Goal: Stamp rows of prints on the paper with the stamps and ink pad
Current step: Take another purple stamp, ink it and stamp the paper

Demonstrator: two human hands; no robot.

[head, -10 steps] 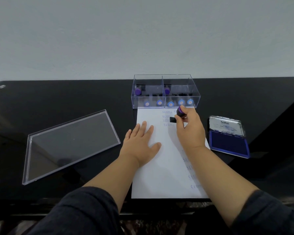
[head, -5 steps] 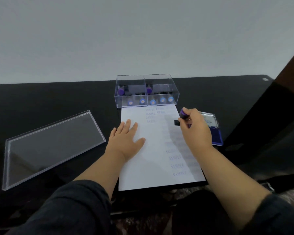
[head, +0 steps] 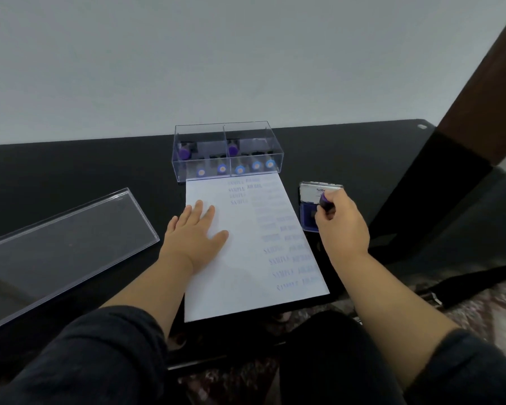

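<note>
Black table point(head: 70, 159) bears white paper point(head: 246, 276) with blurred blue prints.

black glossy table point(head: 70, 165), white paper point(head: 246, 287), clear stamp box point(head: 227, 173), clear lid point(head: 56, 238), blue ink pad point(head: 307, 213)

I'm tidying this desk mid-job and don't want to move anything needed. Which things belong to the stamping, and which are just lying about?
In use:
- stamp, held by the right hand over the ink pad
- paper, pressed flat by the left hand
- clear box of spare stamps

Lying about:
- clear lid, left of the paper
</note>
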